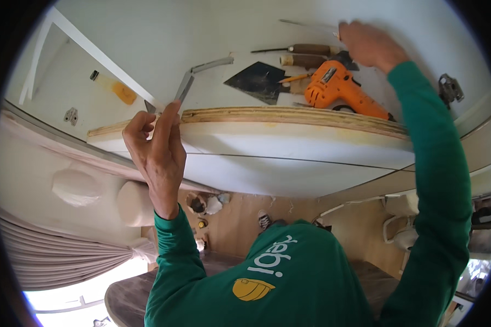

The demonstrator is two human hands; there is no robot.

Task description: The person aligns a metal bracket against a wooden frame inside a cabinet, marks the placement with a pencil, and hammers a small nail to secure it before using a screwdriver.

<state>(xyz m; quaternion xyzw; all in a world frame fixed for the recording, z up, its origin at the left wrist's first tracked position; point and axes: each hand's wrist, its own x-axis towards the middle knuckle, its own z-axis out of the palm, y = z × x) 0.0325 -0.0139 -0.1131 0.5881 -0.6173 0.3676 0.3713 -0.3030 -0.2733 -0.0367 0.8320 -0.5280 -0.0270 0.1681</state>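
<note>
Pinched between the fingertips of my left hand [157, 144] is a bent, thin grey strip [186, 84], reaching up and right over the white surface beyond the wooden edge. My right hand [371, 46], at the far right, is closed around a tool with a thin metal shaft [305, 24] pointing left; its handle is hidden and the hand slightly blurred. Just below that hand lie a wooden-handled tool [313, 49], an orange pistol-shaped power tool [333, 84], a dark pointed trowel [256, 82] and a yellow pencil [300, 78].
A raw wooden edge [289, 114] runs across in front of me, above a white panel [289, 144]. A white bar [101, 54] slants down towards my left hand. Metal hinges [71, 115] [450, 90] sit at both sides. A yellow item [124, 92] lies at the left.
</note>
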